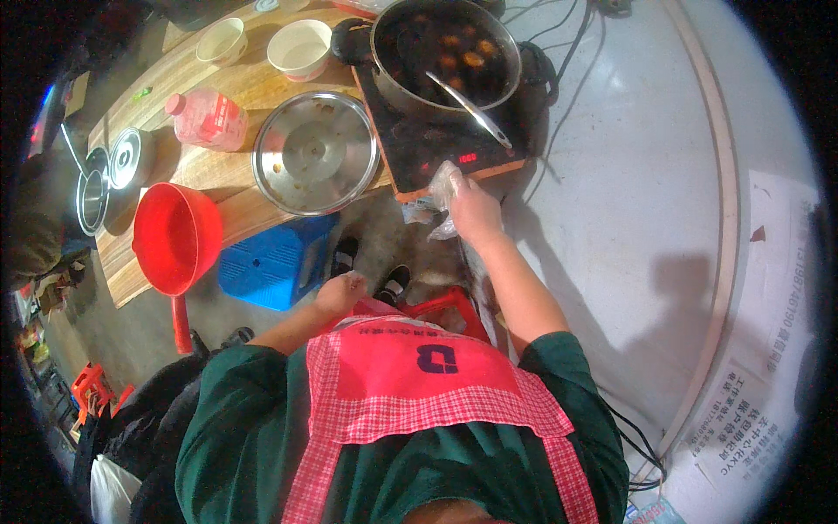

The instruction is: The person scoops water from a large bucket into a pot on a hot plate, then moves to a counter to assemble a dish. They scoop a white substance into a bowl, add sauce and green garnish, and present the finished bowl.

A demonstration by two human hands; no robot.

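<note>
My right hand (475, 211) grips a crumpled piece of clear plastic (444, 185) at the front edge of an induction cooker (429, 147), whose display glows red. On the cooker sits a large pot (447, 105) of dark liquid with brown pieces of food in it. A ladle with a metal handle (471, 111) leans over the pot's near rim. My left hand (342, 293) is curled low in front of the red apron (419, 380); whether its fingers hold anything is not clear. A round steel lid (315, 154) lies on the wooden table left of the cooker.
On the wooden table (190, 170) stand a pink-labelled plastic bottle (208, 121), two paper bowls (299, 51), metal containers (131, 157) and a red plastic dipper (177, 236) at the edge. A blue stool (275, 262) is below. Cables run along the white wall (628, 196) at right.
</note>
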